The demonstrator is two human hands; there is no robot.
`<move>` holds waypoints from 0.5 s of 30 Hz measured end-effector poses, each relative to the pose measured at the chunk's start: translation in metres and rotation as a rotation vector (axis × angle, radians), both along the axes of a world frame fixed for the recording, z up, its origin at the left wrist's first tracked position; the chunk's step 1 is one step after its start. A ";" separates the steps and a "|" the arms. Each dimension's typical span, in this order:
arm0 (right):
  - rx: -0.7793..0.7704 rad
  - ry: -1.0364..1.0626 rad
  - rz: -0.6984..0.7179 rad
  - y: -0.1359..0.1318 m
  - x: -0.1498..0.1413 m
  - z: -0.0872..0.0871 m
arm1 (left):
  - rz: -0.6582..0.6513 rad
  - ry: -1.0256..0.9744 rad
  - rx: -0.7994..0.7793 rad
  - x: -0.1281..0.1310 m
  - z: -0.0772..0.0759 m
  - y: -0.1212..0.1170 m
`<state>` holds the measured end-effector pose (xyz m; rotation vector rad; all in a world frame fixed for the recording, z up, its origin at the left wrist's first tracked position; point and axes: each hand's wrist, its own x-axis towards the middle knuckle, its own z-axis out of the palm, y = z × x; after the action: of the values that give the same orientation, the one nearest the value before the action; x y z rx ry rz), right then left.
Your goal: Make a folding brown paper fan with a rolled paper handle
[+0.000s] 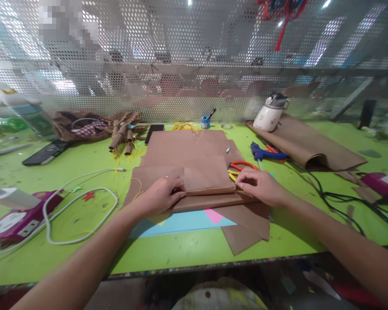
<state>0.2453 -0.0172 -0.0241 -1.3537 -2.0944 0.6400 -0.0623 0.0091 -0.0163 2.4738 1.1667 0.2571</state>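
A stack of brown paper sheets (194, 159) lies in the middle of the green table (84, 172). My left hand (163, 193) rests on the near left part of the stack, its fingers curled round the folded edge of a sheet. My right hand (261, 185) presses on the stack's right edge with fingers bent, next to scissors (241, 168) with red and yellow handles. Blue paper (181, 223) and a pink slip (213, 215) stick out from under the brown sheets.
A blue glue gun (267, 154) and black cables (330, 196) lie to the right, by a white kettle (271, 113) on rolled brown paper (313, 144). A white cable (80, 202), pink box (16, 219), phone (43, 154) and brown paper rolls (124, 133) lie left. A perforated metal screen (194, 56) stands behind.
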 end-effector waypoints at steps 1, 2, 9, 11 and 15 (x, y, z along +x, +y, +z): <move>0.042 -0.001 -0.022 -0.001 -0.002 0.002 | -0.002 0.000 -0.001 0.000 0.000 0.000; 0.102 -0.013 -0.025 -0.003 -0.006 0.004 | -0.005 -0.001 -0.003 0.000 0.000 0.000; 0.357 -0.422 0.067 -0.016 -0.048 0.002 | 0.016 0.000 -0.020 -0.001 0.001 -0.002; 0.359 -0.451 0.053 -0.016 -0.052 -0.004 | 0.013 0.002 -0.024 -0.001 0.001 -0.002; 0.323 -0.383 0.091 -0.011 -0.048 -0.011 | 0.009 0.002 -0.017 0.000 0.000 -0.002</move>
<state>0.1975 -0.0287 -0.0352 -1.2742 -2.4410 0.0649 -0.0628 0.0069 -0.0163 2.4557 1.1760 0.2461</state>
